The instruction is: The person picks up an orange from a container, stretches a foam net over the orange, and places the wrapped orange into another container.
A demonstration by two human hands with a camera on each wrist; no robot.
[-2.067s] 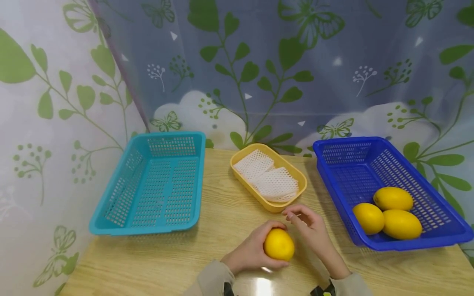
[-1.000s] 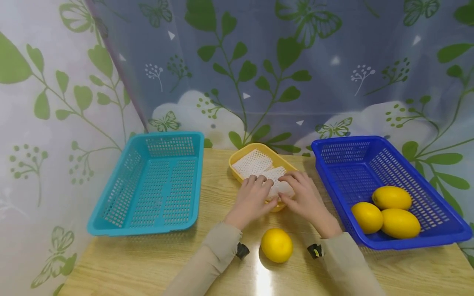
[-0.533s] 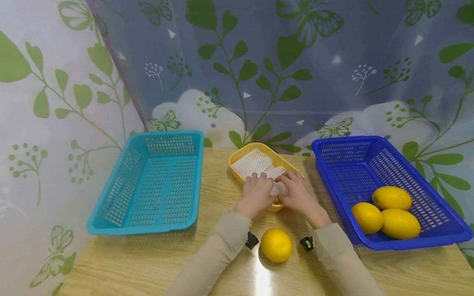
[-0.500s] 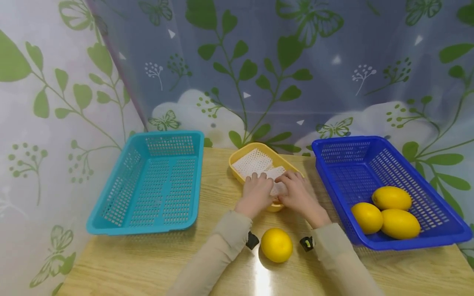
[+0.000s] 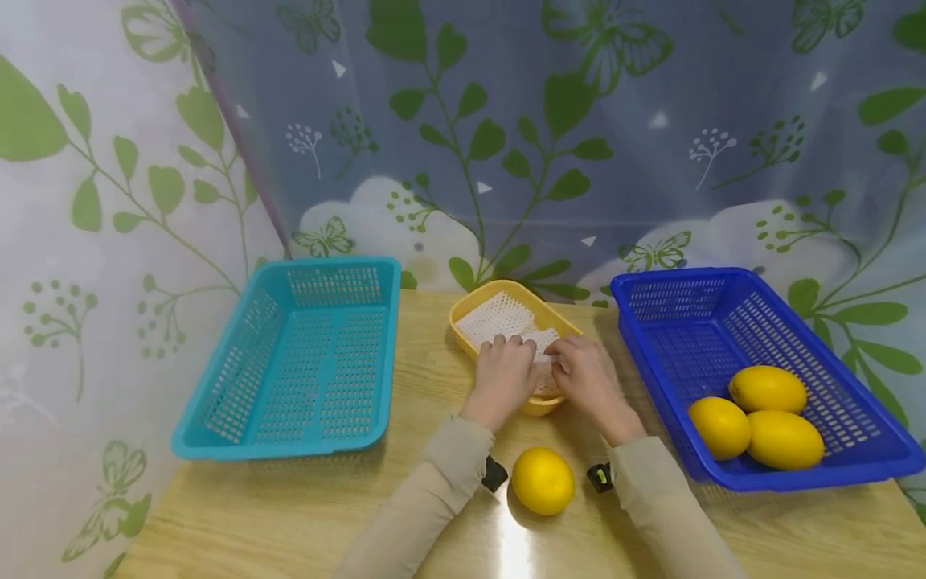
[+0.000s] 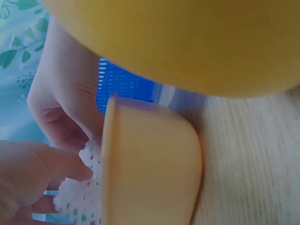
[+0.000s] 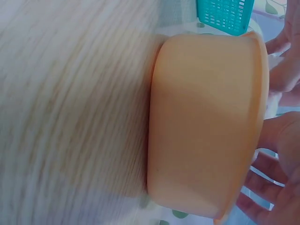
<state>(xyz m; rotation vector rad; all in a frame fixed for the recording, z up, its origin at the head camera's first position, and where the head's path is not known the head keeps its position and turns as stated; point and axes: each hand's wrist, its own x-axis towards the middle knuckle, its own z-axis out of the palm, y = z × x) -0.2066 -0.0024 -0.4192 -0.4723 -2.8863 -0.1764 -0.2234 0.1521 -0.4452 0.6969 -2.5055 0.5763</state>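
Both hands reach into a small yellow tray [image 5: 538,408] of white foam net sleeves. My left hand [image 5: 502,382] pinches the nearer foam net sleeve [image 5: 547,384] from the left. Across from it, my right hand [image 5: 589,386] pinches the same sleeve between thumb and curled fingers. In the left wrist view the sleeve [image 6: 77,201] rises over the tray's rim between the two hands. The second sleeve [image 5: 495,318] lies flat at the tray's far end. A yellow lemon [image 5: 542,481] rests on the table between the wrists, touched by neither hand.
On the left stands a turquoise basket [image 5: 394,354] with nothing in it. A dark blue basket [image 5: 651,378] at the right holds three lemons [image 5: 784,440]. Behind the wooden table [image 5: 239,515] hangs a leaf-patterned curtain [image 5: 463,161].
The left hand has let go of the lemon, leaving it on the table. Both hands have moved forward to the tray and taken hold of the nearer foam net sleeve.
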